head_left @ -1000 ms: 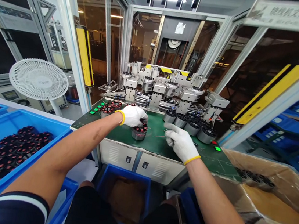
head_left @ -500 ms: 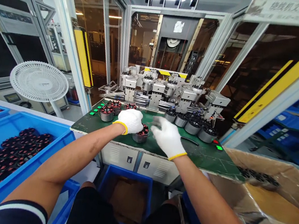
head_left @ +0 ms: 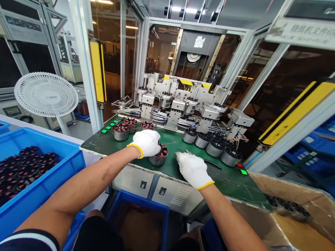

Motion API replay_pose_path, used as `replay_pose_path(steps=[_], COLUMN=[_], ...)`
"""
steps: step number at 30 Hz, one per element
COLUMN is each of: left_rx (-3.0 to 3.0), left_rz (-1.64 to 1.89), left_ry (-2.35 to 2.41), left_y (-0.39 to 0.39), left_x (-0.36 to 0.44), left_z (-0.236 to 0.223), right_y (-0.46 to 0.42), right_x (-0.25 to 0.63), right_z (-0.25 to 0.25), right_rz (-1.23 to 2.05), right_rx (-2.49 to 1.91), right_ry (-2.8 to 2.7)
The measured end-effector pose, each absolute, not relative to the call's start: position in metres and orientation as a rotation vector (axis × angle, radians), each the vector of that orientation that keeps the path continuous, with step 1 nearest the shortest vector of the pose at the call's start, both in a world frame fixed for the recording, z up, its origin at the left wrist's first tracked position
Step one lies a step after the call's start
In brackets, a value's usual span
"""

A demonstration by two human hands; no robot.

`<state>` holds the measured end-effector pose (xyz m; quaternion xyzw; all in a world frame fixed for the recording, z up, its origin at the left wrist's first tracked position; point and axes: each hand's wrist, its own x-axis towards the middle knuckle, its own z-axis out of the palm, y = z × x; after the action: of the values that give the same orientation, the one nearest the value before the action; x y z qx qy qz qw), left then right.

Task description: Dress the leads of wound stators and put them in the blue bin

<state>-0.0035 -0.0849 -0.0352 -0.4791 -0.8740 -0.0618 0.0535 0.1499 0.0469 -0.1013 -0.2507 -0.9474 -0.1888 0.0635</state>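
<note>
My left hand [head_left: 146,142], in a white glove, is closed over a wound stator [head_left: 159,156] that stands on the green bench top [head_left: 177,168]. My right hand [head_left: 193,168], also gloved, rests on the bench just right of that stator with its fingers curled around a small metal tool [head_left: 186,152] whose tip pokes out. More wound stators [head_left: 122,131] stand at the bench's back left. Unwound grey stators [head_left: 214,148] stand in a row at the back right.
A winding machine [head_left: 185,105] fills the back of the bench. Blue bins of wound stators [head_left: 7,173] sit at my left. A lined cardboard box [head_left: 300,219] holding stators is at my right. A white fan [head_left: 46,94] stands left. A blue bin [head_left: 139,217] sits under the bench.
My right hand swung in towards the stator, then dropped back onto the bench to its right. My left hand stayed on the stator. The camera tilted slightly.
</note>
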Motion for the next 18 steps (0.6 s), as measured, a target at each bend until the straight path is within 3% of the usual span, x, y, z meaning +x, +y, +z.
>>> replay_pose_path(steps=[9,15,18], left_rx=[-1.851,-1.249,-1.059], left_rz=[-0.165,-1.215,-1.435], left_ry=[-2.040,-2.594,-2.845], left_y=[-0.108,-0.126,-0.130], left_x=[0.017,-0.041,-0.062], left_z=[-0.044,-0.067,-0.089], right_y=[0.037,0.049,0.051], right_x=[0.132,0.134,0.133], right_z=[-0.117,-0.124,-0.125], right_rz=[-0.482,-0.390,-0.379], right_rx=[-0.722,-0.625,-0.602], right_ry=[-2.734,-2.737,-2.740])
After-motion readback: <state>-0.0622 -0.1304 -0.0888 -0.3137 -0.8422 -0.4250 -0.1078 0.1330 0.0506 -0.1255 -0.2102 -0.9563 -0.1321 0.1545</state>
